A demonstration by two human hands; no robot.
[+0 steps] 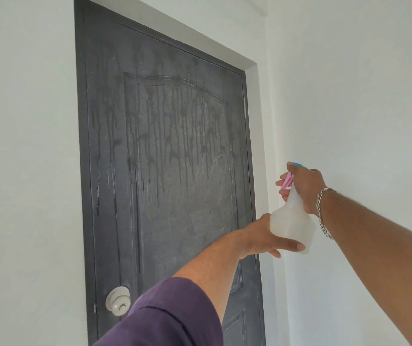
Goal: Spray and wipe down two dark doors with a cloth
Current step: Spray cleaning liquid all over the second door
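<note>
Dark door (165, 171): closed, arched raised panel, wet drip streaks across upper half. Translucent spray bottle (292, 221): upright, pink trigger, held aloft beside door's hinge edge.

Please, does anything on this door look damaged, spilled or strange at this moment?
Yes. Liquid runs down the upper panel of the dark door in many vertical streaks, and pale scuff-like marks show near its middle right. The right hand grips the spray bottle; the left hand supports its base.
</note>
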